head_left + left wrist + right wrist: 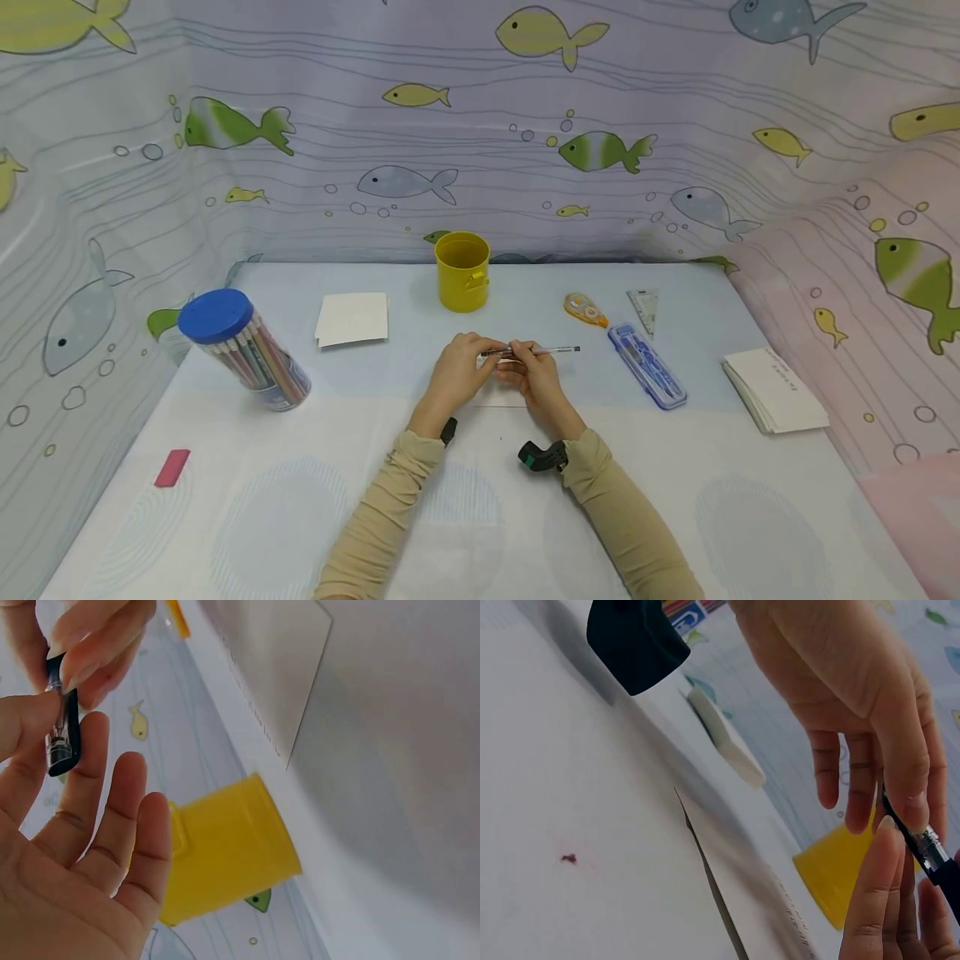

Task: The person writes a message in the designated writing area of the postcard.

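A clear-barrelled pen with black parts [561,349] lies crosswise between both hands, above a white sheet of paper [501,400] on the table. My left hand [459,373] pinches the pen's left end between thumb and fingertips; in the left wrist view the other fingers [126,791] are spread loosely. My right hand [542,387] grips the pen close beside the left fingertips, and the barrel sticks out to the right. In the right wrist view, black and clear sections of the pen [928,847] show between the two hands.
Behind the hands stands a yellow bucket [462,283]. To the left are a blue-lidded jar of pencils [258,358], white cards [352,318] and a red eraser [172,467]. To the right lie correction tape [586,309], a set square [645,310], a blue case [647,365] and paper stack [776,390].
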The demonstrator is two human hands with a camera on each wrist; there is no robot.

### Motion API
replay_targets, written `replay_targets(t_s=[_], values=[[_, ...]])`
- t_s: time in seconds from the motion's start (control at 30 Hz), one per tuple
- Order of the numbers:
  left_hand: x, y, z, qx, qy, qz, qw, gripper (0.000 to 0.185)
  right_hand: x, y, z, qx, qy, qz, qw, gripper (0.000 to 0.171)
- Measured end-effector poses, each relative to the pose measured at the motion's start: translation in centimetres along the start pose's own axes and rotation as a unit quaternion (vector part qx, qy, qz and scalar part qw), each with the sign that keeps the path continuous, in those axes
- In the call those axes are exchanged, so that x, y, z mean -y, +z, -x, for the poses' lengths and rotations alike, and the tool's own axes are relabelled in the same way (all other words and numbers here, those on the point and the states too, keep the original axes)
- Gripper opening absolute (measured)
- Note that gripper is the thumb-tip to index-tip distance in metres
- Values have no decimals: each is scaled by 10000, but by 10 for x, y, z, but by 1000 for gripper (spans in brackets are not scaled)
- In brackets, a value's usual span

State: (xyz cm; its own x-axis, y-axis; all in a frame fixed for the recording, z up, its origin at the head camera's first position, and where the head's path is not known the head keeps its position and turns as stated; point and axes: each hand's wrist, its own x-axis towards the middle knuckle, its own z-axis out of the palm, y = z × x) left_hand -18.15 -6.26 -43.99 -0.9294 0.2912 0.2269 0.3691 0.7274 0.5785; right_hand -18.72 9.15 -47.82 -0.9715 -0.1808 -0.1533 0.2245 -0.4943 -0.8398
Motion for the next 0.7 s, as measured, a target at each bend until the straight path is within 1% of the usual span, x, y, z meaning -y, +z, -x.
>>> replay_targets(t_s=[0.07, 0.13, 0.33, 0.43, 0.5, 0.6, 0.63, 0.7], values=[[-1, 1, 1, -64, 71, 5, 10000, 21, 0, 0, 0, 17, 19, -38, 10000, 21], [0, 3, 1, -198, 136, -22, 9997, 21, 0, 0, 1, 67, 50, -96, 9999, 22], [3, 8, 3, -780, 338, -265, 9960, 18, 0, 1, 2, 367, 194, -256, 9988, 28], [2, 10, 3, -973, 425, -314, 9939, 17, 0, 0, 2, 619, 267, -328, 9972, 31], [2, 10, 4, -1000, 483, -278, 9934, 17, -1, -1, 3, 812, 306, -400, 9954, 33], [3, 11, 5, -887, 467, -170, 9948, 20, -2, -2, 3, 1028, 343, -454, 9931, 37], [3, 11, 4, -822, 421, -143, 9956, 21, -2, -2, 3, 1061, 333, -439, 9928, 37], [4, 10, 4, -709, 317, -109, 9969, 24, -1, -2, 1, 997, 332, -428, 9935, 36]])
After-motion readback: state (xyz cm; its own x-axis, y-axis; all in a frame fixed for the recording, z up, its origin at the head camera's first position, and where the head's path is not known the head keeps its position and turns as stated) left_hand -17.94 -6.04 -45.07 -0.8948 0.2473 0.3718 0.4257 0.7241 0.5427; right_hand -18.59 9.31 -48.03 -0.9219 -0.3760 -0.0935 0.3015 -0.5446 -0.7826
